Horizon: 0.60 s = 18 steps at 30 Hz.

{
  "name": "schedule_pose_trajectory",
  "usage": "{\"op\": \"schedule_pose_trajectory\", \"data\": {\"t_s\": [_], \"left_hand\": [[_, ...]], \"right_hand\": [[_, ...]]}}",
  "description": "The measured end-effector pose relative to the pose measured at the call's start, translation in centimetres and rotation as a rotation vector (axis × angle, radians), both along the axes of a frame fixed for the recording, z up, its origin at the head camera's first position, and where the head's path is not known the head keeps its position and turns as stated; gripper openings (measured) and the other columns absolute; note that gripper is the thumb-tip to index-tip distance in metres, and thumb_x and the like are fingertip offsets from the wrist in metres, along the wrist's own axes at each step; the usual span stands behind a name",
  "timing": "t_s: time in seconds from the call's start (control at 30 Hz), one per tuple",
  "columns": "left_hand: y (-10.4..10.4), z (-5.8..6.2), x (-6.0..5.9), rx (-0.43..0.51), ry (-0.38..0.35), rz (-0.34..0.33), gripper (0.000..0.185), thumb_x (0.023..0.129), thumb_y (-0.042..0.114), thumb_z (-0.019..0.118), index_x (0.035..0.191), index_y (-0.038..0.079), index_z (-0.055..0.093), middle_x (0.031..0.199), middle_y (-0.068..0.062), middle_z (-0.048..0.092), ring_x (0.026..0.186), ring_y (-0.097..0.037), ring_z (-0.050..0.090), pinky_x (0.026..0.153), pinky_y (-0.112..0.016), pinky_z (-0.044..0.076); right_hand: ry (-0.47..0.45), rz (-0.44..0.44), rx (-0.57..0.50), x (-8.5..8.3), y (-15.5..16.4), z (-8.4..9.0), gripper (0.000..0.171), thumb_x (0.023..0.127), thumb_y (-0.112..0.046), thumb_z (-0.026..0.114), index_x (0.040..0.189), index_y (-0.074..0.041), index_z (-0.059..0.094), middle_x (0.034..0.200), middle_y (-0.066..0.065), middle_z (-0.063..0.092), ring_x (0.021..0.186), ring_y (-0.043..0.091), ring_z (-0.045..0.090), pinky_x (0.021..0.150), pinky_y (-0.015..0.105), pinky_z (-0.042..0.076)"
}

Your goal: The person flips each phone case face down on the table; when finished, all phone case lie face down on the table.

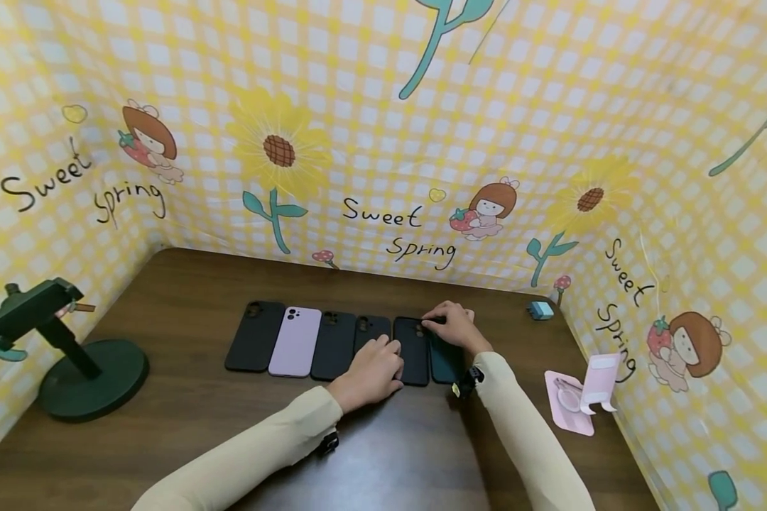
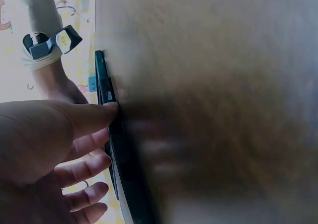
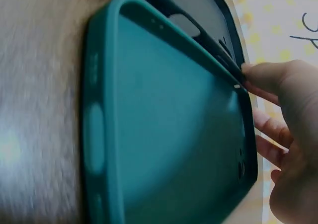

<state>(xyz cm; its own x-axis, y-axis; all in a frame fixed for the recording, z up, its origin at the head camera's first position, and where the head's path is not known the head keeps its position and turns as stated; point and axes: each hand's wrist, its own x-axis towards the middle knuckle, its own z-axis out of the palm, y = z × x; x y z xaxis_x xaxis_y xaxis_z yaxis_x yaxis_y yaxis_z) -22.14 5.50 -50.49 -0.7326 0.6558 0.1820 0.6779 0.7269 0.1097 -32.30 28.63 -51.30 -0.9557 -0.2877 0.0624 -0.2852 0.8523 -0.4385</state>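
Phone cases lie side by side in a row on the table. My left hand [image 1: 372, 372] is over the fourth case [image 1: 369, 328] and the left edge of the fifth, a black case [image 1: 415, 360]. In the left wrist view its thumb [image 2: 102, 113] touches a case's near edge, with the other fingers loosely bent. My right hand [image 1: 454, 328] pinches the fifth case's far right corner between thumb and forefinger. Beside it, partly under the right hand, lies a dark green case [image 1: 444, 360]; in the right wrist view its hollow side [image 3: 159, 119] faces up.
Left in the row are a black case [image 1: 256, 337], a lilac case [image 1: 295, 342] and another black case [image 1: 334, 344]. A dark green stand [image 1: 96, 376] is at the left. On the right stand a pink phone holder [image 1: 572, 404] and a small blue charger [image 1: 540, 310]. Patterned cloth walls enclose the table.
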Motion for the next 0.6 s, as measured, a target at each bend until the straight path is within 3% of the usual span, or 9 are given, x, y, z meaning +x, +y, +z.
{"op": "schedule_pose_trajectory", "data": {"t_s": [0.27, 0.4, 0.5, 0.6], "left_hand": [[0.6, 0.6, 0.0, -0.031, 0.016, -0.015, 0.023, 0.081, 0.036, 0.073, 0.063, 0.029, 0.06, 0.083, 0.006, 0.055, 0.078, -0.014, 0.045, 0.066, -0.027, 0.035], [0.9, 0.6, 0.3, -0.022, 0.037, -0.021, 0.02, 0.081, 0.031, 0.072, 0.064, 0.028, 0.062, 0.077, 0.009, 0.057, 0.072, -0.013, 0.046, 0.064, -0.025, 0.036], [1.0, 0.6, 0.5, -0.008, 0.059, -0.013, 0.019, 0.081, 0.028, 0.072, 0.064, 0.027, 0.063, 0.073, 0.01, 0.06, 0.069, -0.012, 0.047, 0.063, -0.025, 0.037], [1.1, 0.7, 0.6, 0.018, 0.023, -0.002, 0.021, 0.084, 0.023, 0.071, 0.064, 0.025, 0.063, 0.07, 0.009, 0.061, 0.067, -0.011, 0.048, 0.06, -0.024, 0.039]], "right_hand": [[-0.001, -0.077, 0.0, -0.3, -1.0, 0.4, 0.011, 0.089, -0.034, 0.066, 0.088, -0.029, 0.076, 0.101, -0.005, 0.059, 0.101, 0.021, 0.05, 0.092, 0.049, 0.016], [0.051, -0.083, 0.002, -0.3, -1.3, 1.1, 0.011, 0.088, -0.034, 0.067, 0.087, -0.029, 0.076, 0.101, -0.007, 0.067, 0.102, 0.023, 0.05, 0.086, 0.047, 0.018], [0.103, -0.081, -0.004, -0.2, -1.6, 1.5, 0.011, 0.087, -0.033, 0.068, 0.087, -0.028, 0.077, 0.093, -0.008, 0.073, 0.092, 0.019, 0.057, 0.08, 0.044, 0.019], [0.122, -0.082, -0.025, -0.2, -1.6, 1.8, 0.011, 0.086, -0.032, 0.067, 0.088, -0.026, 0.077, 0.085, -0.008, 0.074, 0.079, 0.014, 0.062, 0.078, 0.041, 0.019]]}}
